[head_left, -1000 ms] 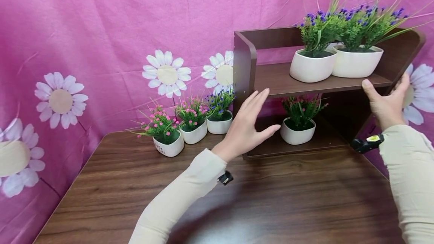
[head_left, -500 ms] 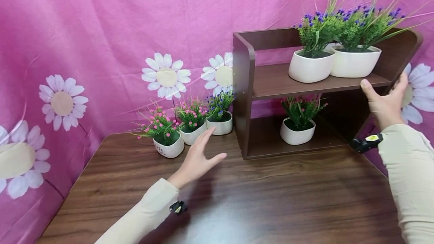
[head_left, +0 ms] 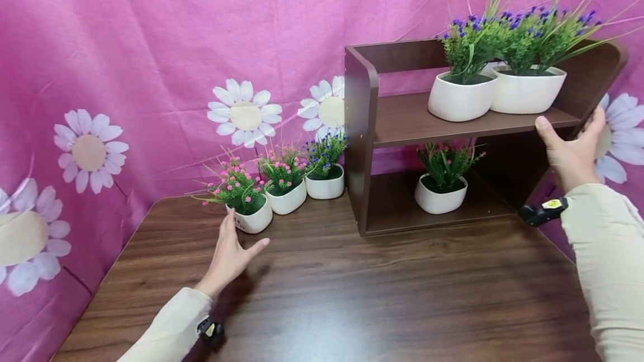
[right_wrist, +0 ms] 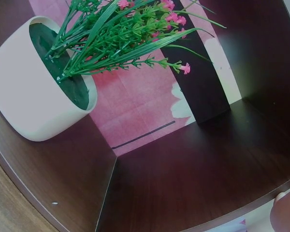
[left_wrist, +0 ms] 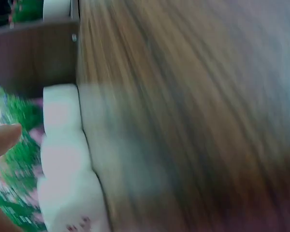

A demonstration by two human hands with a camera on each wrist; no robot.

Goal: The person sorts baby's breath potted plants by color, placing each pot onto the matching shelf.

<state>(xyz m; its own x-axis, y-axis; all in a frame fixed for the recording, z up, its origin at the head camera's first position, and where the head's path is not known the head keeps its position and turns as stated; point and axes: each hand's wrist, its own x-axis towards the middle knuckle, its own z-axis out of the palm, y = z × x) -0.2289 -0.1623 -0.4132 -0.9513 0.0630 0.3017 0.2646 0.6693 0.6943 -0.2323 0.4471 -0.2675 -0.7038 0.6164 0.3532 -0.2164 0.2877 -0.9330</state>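
My left hand (head_left: 228, 256) is at the front-left potted plant (head_left: 256, 221), a white pot with pink flowers and dark lettering. Its fingertips overlap the pot's left side, the fingers fairly straight and the thumb spread to the right. In the blurred left wrist view, a fingertip (left_wrist: 8, 137) shows beside the row of white pots (left_wrist: 63, 154). On the right, my right hand (head_left: 576, 152) grips the side of a dark brown two-tier shelf (head_left: 359, 127), thumb at the front edge of the upper board and fingers on the outer side of the end panel.
Two more small potted plants, one pink-flowered (head_left: 288, 201) and one blue-flowered (head_left: 326, 187), stand between the lettered pot and the shelf. Larger purple-flowered pots (head_left: 462, 99) occupy the upper tier. A pink-flowered pot (right_wrist: 34, 87) sits on the lower tier. Behind hangs a pink daisy-print cloth (head_left: 166, 43).
My left hand has moved from in front of the shelf's left end, leftward and down across the table, to the front-left pot. My right hand has stayed on the shelf.
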